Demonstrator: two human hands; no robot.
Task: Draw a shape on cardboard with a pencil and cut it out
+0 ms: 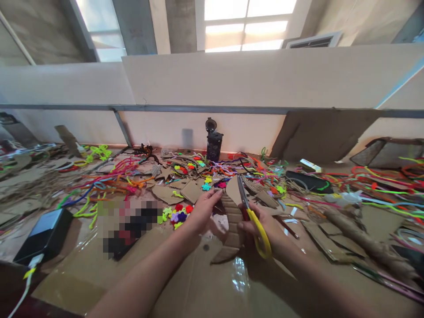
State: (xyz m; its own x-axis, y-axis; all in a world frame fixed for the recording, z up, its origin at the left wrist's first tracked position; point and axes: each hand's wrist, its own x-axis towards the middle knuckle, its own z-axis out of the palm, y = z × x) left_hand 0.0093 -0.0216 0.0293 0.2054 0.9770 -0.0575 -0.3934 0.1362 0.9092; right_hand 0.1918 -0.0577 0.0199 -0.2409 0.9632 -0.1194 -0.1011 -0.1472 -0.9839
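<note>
A curved piece of corrugated cardboard (232, 223), ribbed and ending in a point at the bottom, is held upright between my hands. Its upper left edge is pinched by my left hand (208, 210), fingertips closed. My right hand (265, 225) is closed around scissors (253, 221) with yellow handles, whose blades point up and away. The right fingertips also press against the cardboard's right edge. Behind the blades shows a paler cardboard piece (233, 190); whether it joins the ribbed one I cannot tell. Small colourful flowers (179, 215) lie left of my left hand.
Bright pipe cleaners (122, 170) and cardboard scraps (167, 194) litter the table. A black bottle (214, 145) with its lid up stands at the back. On the left is a black power bank (44, 234) with a white cable; at right, a rolled cardboard tube (357, 234).
</note>
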